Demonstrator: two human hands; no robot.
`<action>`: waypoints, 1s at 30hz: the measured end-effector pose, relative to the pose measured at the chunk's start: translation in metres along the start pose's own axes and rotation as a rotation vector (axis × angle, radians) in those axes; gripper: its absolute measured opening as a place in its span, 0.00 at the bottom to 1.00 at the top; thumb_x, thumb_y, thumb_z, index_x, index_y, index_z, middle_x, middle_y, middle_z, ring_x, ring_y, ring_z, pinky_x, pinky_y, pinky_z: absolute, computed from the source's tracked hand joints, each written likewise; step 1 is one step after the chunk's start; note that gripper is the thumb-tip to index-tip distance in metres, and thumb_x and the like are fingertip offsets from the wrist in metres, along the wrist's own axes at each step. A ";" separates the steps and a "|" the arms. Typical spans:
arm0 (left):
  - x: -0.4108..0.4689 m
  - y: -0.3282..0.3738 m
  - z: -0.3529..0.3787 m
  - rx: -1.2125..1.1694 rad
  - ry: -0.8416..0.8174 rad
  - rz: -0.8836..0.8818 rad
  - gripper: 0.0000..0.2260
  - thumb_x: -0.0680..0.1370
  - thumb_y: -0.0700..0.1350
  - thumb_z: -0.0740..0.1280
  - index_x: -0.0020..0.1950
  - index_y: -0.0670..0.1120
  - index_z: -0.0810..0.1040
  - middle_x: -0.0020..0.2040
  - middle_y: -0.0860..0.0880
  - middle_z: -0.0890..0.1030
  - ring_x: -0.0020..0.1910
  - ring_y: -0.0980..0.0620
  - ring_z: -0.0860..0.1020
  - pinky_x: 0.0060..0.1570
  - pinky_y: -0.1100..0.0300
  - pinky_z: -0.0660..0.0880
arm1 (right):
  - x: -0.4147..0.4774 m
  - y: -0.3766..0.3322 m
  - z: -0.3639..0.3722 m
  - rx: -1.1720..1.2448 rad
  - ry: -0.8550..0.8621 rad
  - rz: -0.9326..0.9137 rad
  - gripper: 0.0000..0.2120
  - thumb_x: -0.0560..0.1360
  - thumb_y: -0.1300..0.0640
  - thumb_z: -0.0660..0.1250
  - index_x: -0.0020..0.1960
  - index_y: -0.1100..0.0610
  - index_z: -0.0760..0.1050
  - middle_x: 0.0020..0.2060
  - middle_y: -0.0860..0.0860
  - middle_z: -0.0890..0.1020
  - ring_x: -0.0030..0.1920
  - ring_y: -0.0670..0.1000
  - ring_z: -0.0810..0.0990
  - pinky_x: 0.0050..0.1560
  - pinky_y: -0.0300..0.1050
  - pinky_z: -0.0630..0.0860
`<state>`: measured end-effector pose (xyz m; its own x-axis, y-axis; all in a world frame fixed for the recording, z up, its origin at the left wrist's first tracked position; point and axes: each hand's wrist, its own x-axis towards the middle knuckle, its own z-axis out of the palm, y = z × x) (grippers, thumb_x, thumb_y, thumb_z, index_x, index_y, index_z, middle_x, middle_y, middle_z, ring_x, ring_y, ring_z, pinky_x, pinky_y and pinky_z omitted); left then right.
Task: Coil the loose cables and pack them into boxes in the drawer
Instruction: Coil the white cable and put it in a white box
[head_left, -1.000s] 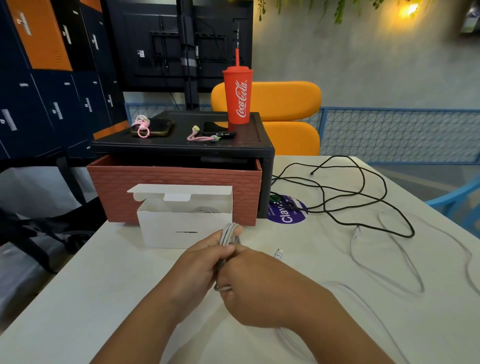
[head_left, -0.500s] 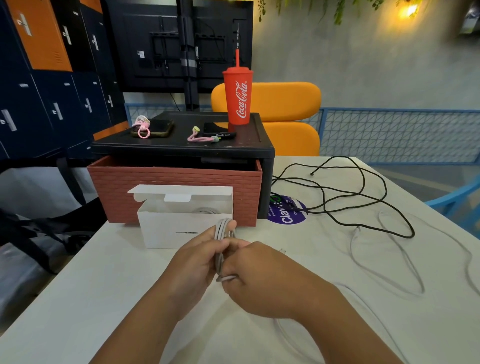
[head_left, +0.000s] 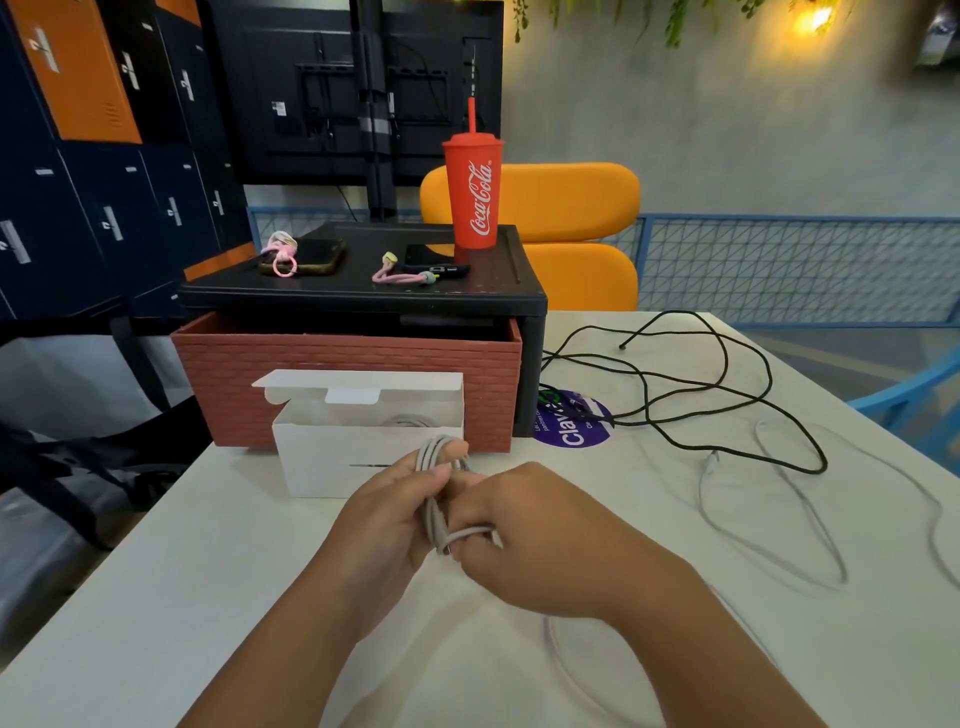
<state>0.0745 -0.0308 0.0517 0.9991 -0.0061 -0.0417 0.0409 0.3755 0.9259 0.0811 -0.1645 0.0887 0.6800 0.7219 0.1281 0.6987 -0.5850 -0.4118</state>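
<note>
My left hand (head_left: 387, 512) grips a small coil of grey cable (head_left: 434, 480) just in front of an open white cardboard box (head_left: 332, 462). My right hand (head_left: 540, 540) pinches a loop of the same cable at the coil's lower end. Behind the box the brick-red drawer (head_left: 348, 384) is pulled out from a black desk stand (head_left: 363, 296). A loose black cable (head_left: 696, 384) sprawls on the table to the right. The loose rest of the grey cable (head_left: 769, 519) trails across the white table (head_left: 156, 597) on the right.
A red Coca-Cola cup (head_left: 474, 195), two phones (head_left: 311, 255) and pink straps (head_left: 400, 275) lie on the stand's top. A purple sticker (head_left: 571, 428) is on the table. An orange chair (head_left: 571, 228) stands behind, lockers (head_left: 78, 156) at the left.
The coil has risen a little in my left hand, and my right hand has brought another loop of grey cable round its lower end.
</note>
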 end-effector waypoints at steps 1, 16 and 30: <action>0.000 0.000 -0.001 0.001 -0.007 0.007 0.13 0.80 0.37 0.54 0.57 0.40 0.76 0.38 0.44 0.80 0.35 0.51 0.78 0.33 0.63 0.76 | -0.001 0.002 -0.002 0.028 0.021 0.005 0.10 0.72 0.61 0.61 0.33 0.53 0.74 0.34 0.50 0.76 0.35 0.51 0.72 0.38 0.47 0.71; 0.003 0.003 -0.004 -0.247 0.061 0.026 0.12 0.80 0.44 0.55 0.56 0.39 0.73 0.27 0.49 0.70 0.26 0.53 0.71 0.38 0.59 0.73 | -0.006 -0.009 0.005 0.085 -0.151 -0.069 0.05 0.72 0.57 0.64 0.39 0.52 0.78 0.27 0.45 0.72 0.32 0.46 0.71 0.36 0.41 0.72; -0.008 -0.003 0.005 0.211 -0.072 -0.106 0.28 0.68 0.66 0.49 0.22 0.47 0.72 0.20 0.49 0.60 0.19 0.53 0.59 0.28 0.60 0.70 | 0.005 0.012 0.003 0.087 0.246 0.034 0.10 0.72 0.50 0.69 0.51 0.51 0.75 0.46 0.45 0.71 0.46 0.46 0.71 0.47 0.42 0.71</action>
<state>0.0663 -0.0362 0.0513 0.9869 -0.1041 -0.1232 0.1395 0.1676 0.9759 0.0925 -0.1668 0.0821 0.7438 0.5847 0.3239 0.6600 -0.5656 -0.4945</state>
